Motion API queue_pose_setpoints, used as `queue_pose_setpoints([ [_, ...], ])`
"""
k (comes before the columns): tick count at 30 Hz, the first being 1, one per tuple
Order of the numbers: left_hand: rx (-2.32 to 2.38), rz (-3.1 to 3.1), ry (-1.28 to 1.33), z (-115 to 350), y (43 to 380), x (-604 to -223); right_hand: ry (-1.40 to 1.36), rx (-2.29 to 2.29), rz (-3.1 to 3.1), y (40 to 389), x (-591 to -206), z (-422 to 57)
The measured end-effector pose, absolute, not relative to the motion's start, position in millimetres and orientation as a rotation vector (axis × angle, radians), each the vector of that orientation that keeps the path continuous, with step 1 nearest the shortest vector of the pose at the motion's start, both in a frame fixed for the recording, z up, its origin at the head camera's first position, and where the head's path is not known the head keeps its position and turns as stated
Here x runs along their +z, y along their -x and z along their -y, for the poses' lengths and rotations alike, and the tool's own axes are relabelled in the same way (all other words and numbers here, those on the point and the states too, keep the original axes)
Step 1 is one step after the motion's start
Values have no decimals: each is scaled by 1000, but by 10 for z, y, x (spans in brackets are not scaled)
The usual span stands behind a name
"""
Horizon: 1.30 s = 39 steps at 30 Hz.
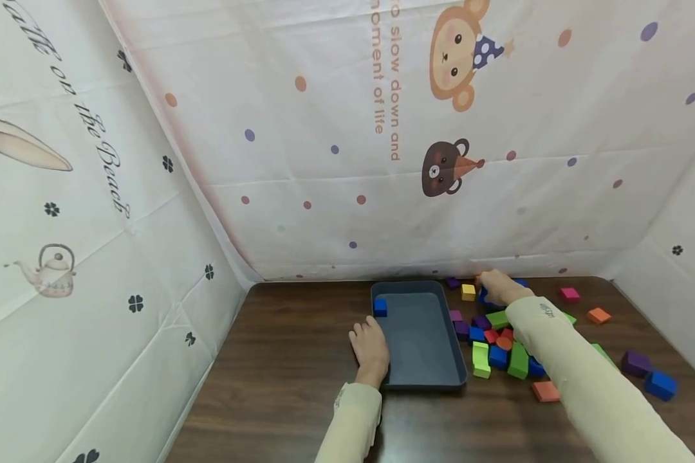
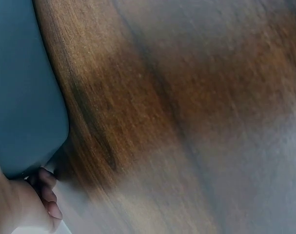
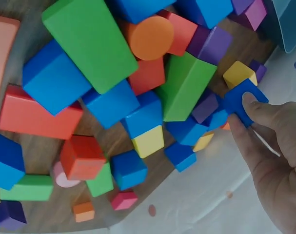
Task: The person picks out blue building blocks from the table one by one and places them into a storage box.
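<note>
A dark grey tray [image 1: 421,341] lies on the wooden table, one blue cube [image 1: 380,307] in its far left corner. At the tray's left side is my left hand [image 1: 370,347]; its fingers curl at the edge, as the left wrist view also shows. My right hand [image 3: 277,141] pinches a blue block [image 3: 239,103] between thumb and fingers, at the far side of a pile of coloured blocks. Close by this block are a yellow block [image 3: 239,74] and a small purple block [image 3: 258,69]. From the head, the right hand [image 1: 500,288] mostly covers the held block.
Right of the tray spreads the pile, with a long green block [image 1: 518,360], a light green block [image 1: 481,360] and an orange cylinder [image 1: 504,343]. Farther right lie a purple block [image 1: 636,363] and a blue block [image 1: 661,385]. A printed white cloth [image 1: 324,225] hangs behind the table.
</note>
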<state>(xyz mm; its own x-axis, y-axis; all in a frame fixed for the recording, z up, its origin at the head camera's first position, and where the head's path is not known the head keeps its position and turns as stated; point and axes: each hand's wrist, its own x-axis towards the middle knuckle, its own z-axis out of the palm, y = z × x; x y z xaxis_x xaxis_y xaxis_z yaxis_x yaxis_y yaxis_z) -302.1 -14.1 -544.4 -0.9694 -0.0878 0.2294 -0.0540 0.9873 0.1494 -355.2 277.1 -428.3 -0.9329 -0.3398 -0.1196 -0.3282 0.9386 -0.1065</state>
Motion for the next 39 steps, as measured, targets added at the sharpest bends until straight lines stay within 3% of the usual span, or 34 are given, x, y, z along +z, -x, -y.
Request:
queue_pose_setpoints([
  [15,-197,2859,-99,113,3002,-5451,467,-142,-3007,3686,-4154,-2451],
  [39,-35,2878,-63,147,3035,-5476,611,-171,-3006,3846,-4089,-2073],
])
